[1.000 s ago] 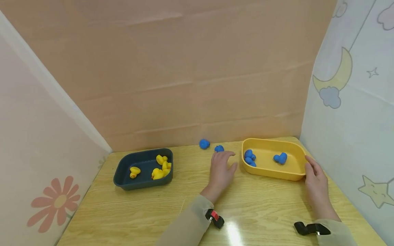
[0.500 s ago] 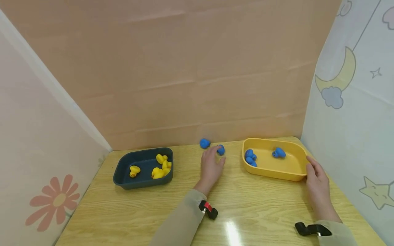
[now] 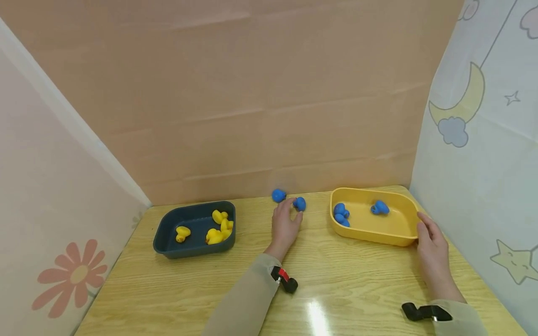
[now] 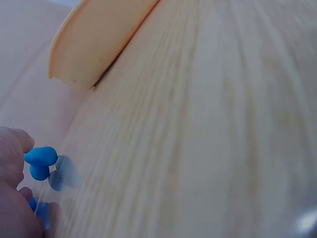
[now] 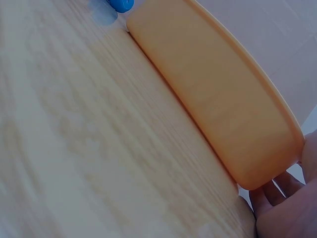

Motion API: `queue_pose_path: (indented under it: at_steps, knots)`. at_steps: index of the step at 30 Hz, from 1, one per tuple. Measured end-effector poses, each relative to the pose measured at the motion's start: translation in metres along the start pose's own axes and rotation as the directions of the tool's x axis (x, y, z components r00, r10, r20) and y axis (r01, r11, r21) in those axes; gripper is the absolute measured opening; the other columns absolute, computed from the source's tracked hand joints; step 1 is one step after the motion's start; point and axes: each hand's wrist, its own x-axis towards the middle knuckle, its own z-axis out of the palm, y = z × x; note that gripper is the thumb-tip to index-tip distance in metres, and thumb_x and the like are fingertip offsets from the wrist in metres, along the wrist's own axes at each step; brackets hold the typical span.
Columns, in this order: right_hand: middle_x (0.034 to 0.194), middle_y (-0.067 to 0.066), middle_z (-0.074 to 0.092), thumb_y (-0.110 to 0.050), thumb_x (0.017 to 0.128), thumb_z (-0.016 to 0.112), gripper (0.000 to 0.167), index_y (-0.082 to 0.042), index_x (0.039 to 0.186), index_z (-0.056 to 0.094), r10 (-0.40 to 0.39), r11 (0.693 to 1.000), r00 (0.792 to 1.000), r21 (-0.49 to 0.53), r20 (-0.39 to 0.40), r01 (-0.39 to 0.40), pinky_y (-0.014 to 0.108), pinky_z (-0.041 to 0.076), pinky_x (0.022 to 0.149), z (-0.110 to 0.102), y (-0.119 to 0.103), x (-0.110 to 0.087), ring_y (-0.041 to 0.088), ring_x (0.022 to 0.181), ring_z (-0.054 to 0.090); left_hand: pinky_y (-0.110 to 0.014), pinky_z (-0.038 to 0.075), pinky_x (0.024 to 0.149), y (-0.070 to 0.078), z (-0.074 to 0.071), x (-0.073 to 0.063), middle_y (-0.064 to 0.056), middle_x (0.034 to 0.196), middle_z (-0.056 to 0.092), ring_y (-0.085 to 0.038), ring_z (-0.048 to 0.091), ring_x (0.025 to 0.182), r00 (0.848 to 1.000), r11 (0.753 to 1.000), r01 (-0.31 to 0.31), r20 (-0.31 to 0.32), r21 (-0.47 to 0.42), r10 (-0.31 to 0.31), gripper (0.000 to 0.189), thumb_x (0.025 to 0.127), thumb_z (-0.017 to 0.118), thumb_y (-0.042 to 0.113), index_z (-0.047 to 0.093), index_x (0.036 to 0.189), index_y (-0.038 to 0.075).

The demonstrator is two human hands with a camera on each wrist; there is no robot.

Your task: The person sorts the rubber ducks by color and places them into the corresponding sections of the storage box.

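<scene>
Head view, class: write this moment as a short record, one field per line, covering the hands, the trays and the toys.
Left hand: fingers at a blue toy on the table; grip unclear
Second loose blue toy: just behind, near the wall
Right hand: rests against the end of the yellow tray
Yellow tray contents: blue toys
Dark blue tray: holds yellow ducks

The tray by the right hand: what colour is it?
Yellow. The tray shows best in the head view, with the right hand at its end.
</scene>
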Motion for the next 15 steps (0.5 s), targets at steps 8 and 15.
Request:
queue_pose_path:
  at_steps: [8,15]
  knots:
    - [0.185,0.005,0.009,-0.050,0.119,0.030,0.063,-0.030,0.178,0.022,0.021,1.000,1.000,0.015,-0.002,-0.021,0.005,0.029,0.113,0.0002,-0.0010,0.0014,0.019,0.166,0.015,-0.059,0.045,0.115,-0.0012,0.0024,0.0040,-0.013,0.149,0.066,-0.040,0.058,0.137,1.000,0.998,-0.002,0.010,0.058,0.002,0.045,0.105,0.078,0.018,0.067,0.147,0.007]
    - [0.185,0.007,0.011,-0.048,0.119,0.031,0.062,-0.030,0.178,0.023,0.005,1.000,1.000,0.022,-0.004,-0.005,0.004,0.031,0.111,0.0013,0.0002,0.0002,0.018,0.165,0.018,-0.058,0.046,0.113,-0.0023,0.0036,0.0059,-0.009,0.143,0.070,-0.037,0.061,0.134,1.000,0.996,-0.004,0.024,0.086,0.002,0.045,0.105,0.078,0.020,0.067,0.147,0.009]
